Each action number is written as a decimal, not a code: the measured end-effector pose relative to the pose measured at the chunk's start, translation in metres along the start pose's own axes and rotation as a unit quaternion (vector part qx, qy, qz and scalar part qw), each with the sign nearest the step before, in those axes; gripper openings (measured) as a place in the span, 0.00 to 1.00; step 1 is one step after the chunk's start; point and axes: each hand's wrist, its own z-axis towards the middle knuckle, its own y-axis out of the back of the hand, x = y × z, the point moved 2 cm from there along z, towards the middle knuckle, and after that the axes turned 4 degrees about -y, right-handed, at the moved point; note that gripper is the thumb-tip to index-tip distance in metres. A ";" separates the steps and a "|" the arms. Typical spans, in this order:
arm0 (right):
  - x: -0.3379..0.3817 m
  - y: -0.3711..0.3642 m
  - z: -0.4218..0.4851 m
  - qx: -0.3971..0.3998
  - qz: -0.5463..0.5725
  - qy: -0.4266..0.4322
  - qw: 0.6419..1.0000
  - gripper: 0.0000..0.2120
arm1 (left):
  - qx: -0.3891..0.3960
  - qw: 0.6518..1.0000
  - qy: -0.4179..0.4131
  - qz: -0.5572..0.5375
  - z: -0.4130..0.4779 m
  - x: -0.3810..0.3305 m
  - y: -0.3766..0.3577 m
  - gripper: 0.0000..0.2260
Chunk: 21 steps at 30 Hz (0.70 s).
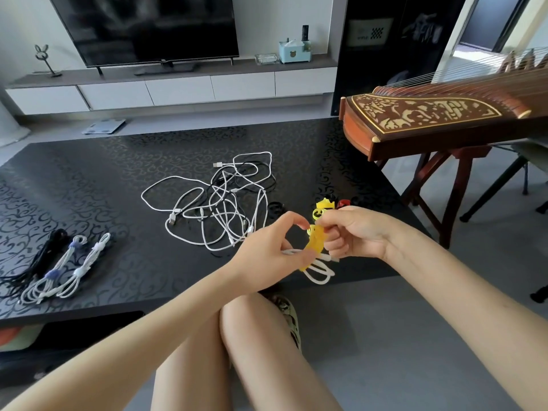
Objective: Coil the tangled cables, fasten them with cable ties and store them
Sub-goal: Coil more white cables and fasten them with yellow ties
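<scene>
Over the near edge of the black patterned table (89,179), my left hand (272,247) grips a coiled white cable (320,275) whose loops hang below my fingers. A yellow cable tie (315,243) wraps round the coil, and my right hand (355,232) pinches its upper end. A tangle of white and black cables (219,200) lies in the middle of the table. At the left lie three bundled cables (56,271), one black and two white with ties. Spare yellow ties (323,207), a red one (344,203) and a black one (277,207) sit behind my hands.
A wooden zither (430,123) on a stand juts over the table's far right corner. A TV (148,28) stands on a low cabinet against the back wall. A scale (103,126) lies on the floor beyond the table. My knees are below the table's edge.
</scene>
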 end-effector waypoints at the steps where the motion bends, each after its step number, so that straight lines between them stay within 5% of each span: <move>1: 0.001 -0.002 -0.001 0.000 -0.018 -0.003 1.000 0.13 | 0.000 1.000 -0.007 -0.009 -0.001 -0.001 -0.002 0.10; 3: 0.003 -0.006 -0.002 -0.007 -0.053 -0.008 0.999 0.13 | -0.012 0.999 -0.017 -0.033 -0.002 -0.004 -0.004 0.07; 7: 0.004 -0.006 -0.006 -0.007 -0.067 0.005 0.998 0.13 | -0.045 0.996 -0.015 -0.076 0.000 -0.007 -0.002 0.18; 12: 0.000 -0.007 -0.006 -0.016 -0.092 0.050 0.994 0.12 | -0.031 0.999 0.007 0.003 0.006 -0.010 -0.002 0.08; 21: -0.004 -0.007 -0.008 0.009 -0.100 0.036 0.994 0.12 | 0.026 0.990 -0.026 0.135 0.011 -0.019 -0.001 0.09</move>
